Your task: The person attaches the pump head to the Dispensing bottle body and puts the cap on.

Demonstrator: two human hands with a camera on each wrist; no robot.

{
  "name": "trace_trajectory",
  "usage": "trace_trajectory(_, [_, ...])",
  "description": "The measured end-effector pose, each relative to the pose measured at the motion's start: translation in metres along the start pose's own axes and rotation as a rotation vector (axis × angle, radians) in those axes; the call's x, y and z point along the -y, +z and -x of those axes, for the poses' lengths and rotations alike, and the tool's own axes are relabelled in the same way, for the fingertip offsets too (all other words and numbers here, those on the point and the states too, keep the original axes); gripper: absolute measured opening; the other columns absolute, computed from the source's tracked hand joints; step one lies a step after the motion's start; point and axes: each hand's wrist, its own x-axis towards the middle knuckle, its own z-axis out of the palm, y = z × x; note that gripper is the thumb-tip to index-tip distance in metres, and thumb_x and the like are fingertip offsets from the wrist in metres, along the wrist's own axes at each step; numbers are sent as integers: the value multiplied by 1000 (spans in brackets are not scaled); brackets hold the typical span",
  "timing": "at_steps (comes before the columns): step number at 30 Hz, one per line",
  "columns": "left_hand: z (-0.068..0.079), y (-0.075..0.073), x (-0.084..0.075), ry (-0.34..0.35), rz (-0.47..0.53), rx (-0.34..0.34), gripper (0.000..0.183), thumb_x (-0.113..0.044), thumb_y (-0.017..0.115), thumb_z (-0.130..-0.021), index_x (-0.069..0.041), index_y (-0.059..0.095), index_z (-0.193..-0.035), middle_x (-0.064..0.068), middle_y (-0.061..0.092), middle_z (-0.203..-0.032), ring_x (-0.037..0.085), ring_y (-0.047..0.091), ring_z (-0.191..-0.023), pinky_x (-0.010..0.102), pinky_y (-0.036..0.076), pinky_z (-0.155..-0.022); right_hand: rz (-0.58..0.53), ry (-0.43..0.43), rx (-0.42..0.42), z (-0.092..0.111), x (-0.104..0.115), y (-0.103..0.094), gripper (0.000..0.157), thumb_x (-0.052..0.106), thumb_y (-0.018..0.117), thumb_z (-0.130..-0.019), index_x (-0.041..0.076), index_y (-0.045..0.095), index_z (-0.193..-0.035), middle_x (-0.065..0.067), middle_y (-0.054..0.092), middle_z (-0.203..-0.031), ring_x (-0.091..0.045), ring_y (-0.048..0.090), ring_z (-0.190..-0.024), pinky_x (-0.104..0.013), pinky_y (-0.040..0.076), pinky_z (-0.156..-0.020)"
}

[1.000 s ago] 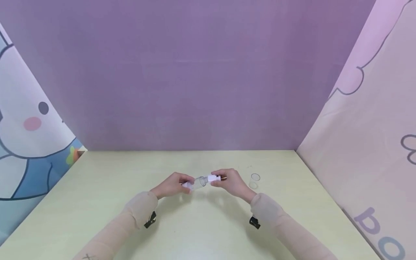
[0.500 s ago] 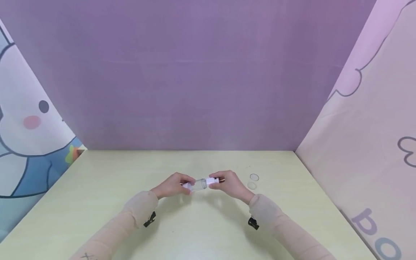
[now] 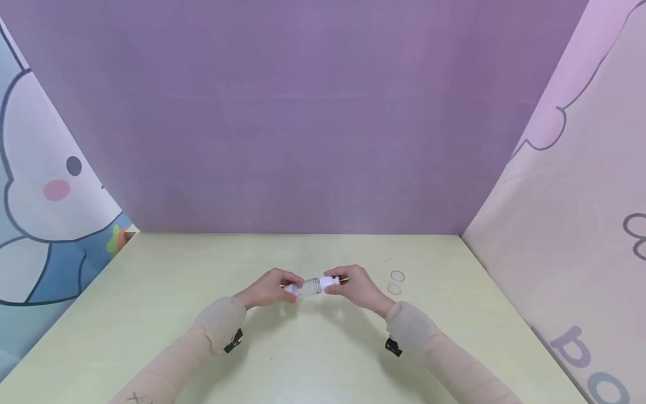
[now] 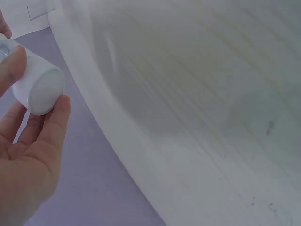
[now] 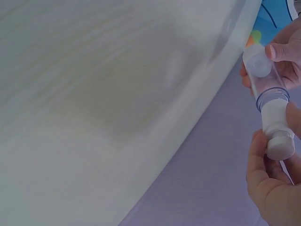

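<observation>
A small clear bottle (image 3: 309, 288) with a white base (image 4: 47, 92) is held tilted above the table. My left hand (image 3: 272, 288) grips it by the base end, thumb on one side and fingers on the other. My right hand (image 3: 358, 287) pinches the white pump top (image 5: 277, 117), which sits against the bottle's ringed neck. In the right wrist view, the clear wall shows between the two hands, and the pump's rounded white end (image 5: 281, 148) points toward the camera. The left wrist view shows the flat underside of the base.
A clear see-through cap (image 3: 394, 288) lies on the pale table (image 3: 323, 359), to the right of my right hand. A purple panel (image 3: 303, 140) stands behind the table, with printed panels at the left and right sides.
The pump top has moved left and slightly down against the bottle, covering the neck section that showed between them a second ago. Both hands keep their grips.
</observation>
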Motion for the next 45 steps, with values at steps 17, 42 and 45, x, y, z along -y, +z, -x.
trace_trajectory(17, [-3,1,-2,-8,22,38,35,-7,72,-75,-4,66,-109,10,65,-109,17,57,-91,36,46,-81,49,-39,9,1,1,-3,34,7,70,-78,-2,63,-111,-16,65,-104,-22,63,-86,-26,52,-70])
trace_trajectory(42, [-3,0,-6,11,28,55,34,-10,72,-76,-6,66,-109,10,63,-113,17,57,-94,36,46,-83,33,-16,35,6,1,-8,36,11,68,-81,1,61,-114,-12,64,-103,-19,61,-86,-27,52,-70])
trace_trajectory(45, [-3,0,-5,8,38,65,36,-9,72,-76,-4,65,-111,12,63,-114,19,58,-95,37,46,-83,29,-10,30,7,1,-8,35,11,69,-81,2,61,-114,-12,64,-103,-19,61,-86,-26,52,-69])
